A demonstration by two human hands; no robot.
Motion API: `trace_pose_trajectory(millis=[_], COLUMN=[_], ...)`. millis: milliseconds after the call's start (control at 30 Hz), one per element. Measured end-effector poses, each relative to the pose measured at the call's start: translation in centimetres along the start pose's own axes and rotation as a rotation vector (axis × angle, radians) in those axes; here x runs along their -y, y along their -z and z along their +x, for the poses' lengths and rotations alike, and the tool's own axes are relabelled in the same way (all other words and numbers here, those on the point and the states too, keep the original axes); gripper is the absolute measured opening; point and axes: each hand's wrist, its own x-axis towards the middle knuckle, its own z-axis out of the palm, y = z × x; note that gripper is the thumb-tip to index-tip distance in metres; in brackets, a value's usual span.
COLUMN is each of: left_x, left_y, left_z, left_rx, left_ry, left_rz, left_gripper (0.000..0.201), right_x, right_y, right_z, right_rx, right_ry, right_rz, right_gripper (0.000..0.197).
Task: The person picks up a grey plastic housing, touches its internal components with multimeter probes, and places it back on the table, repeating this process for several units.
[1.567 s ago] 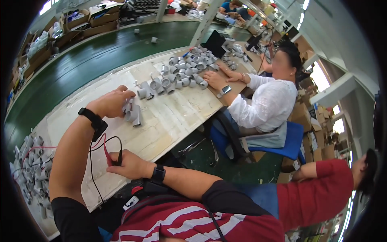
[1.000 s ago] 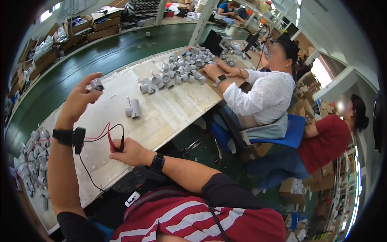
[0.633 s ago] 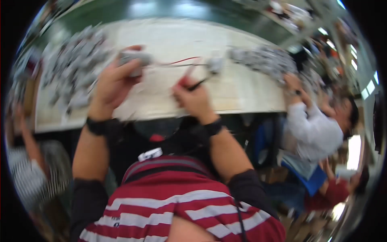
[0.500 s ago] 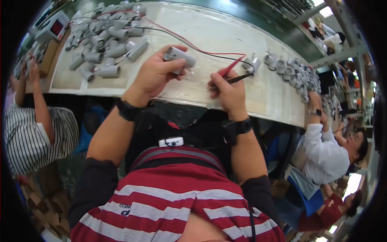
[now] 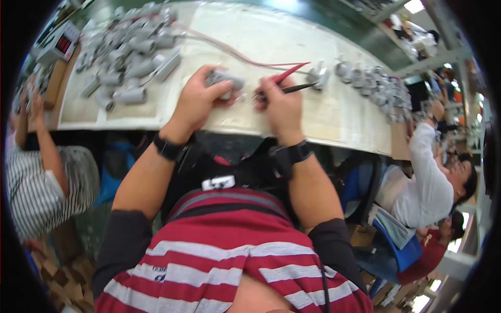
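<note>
A grey cylindrical part (image 5: 229,81) with small leads at its near end lies in the grip of my left hand (image 5: 201,96), the thumb across its side. Close by on the right, my right hand (image 5: 280,104) is closed around two test probes, a red probe (image 5: 293,71) and a black probe (image 5: 300,87). Their tips point left toward the grey part; blur hides whether they touch its leads. Red and black cables run from the probes across the table to the far left.
Many similar grey parts lie heaped (image 5: 130,57) at the far left beside a meter box (image 5: 58,44) with a red display. Further grey parts (image 5: 373,88) stand in rows at right, one alone (image 5: 322,78) nearer. People sit on both sides of the white table (image 5: 355,128).
My right hand with the probes has moved left, closer to the grey part. The left hand has shifted slightly left and down. On the right, the co-worker in white has raised an arm.
</note>
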Motion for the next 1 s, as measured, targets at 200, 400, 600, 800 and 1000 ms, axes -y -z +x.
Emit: trace_pose_trajectory(millis=[200, 400, 600, 800, 1000], left_x=[0.2, -3.9, -3.0, -2.3, -4.2], left_y=[-0.7, -2.9, 1.0, 2.9, -0.1], left_z=[0.3, -1.9, -2.5, -4.5, -4.5], left_rx=[-0.142, -0.182, -0.085, -0.092, -0.025], left_ry=[0.057, 0.069, 0.133, -0.341, -0.346], left_rz=[0.167, -0.152, 0.047, 1.157, 1.395], left_gripper=[0.025, 0.030, 0.033, 0.041, 0.049], right_x=[-1.3, -0.4, -0.4, 1.0, 2.9], right_y=[-0.5, 0.9, 0.8, 1.7, 4.7], right_z=[-0.6, -0.5, -0.3, 0.3, 2.0], right_rx=[0.089, 0.125, 0.187, 0.258, 0.303], right_ry=[-0.079, -0.116, -0.088, -0.165, -0.177], right_rz=[0.051, 0.149, 0.094, -0.039, -0.425], right_gripper=[0.014, 0.014, 0.015, 0.016, 0.016])
